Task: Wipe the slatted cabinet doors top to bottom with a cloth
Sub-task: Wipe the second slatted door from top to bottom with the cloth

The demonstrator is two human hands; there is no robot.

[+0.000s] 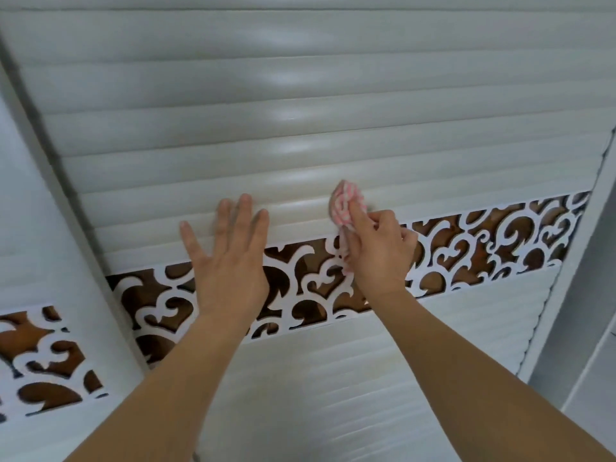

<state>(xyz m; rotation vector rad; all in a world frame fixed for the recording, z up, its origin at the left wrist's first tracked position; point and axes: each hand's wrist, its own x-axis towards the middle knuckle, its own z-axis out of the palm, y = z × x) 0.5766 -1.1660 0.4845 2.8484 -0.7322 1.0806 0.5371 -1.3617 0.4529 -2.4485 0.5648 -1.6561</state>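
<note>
Pale frame post [566,295] beside shadowed recess [596,378].

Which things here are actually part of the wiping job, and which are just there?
In the job:
pink striped cloth
right hand, holding it
left hand, flat on the slats
slatted door

Just there:
scrollwork band
neighbouring door

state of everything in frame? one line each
left hand: open, flat on the slats, holds nothing
right hand: grips the cloth, pressing it to a slat
cloth: bunched, pink and white, against the door above the band
door: closed, glossy slats
band: white scroll fretwork over brown, crossing the door
</note>
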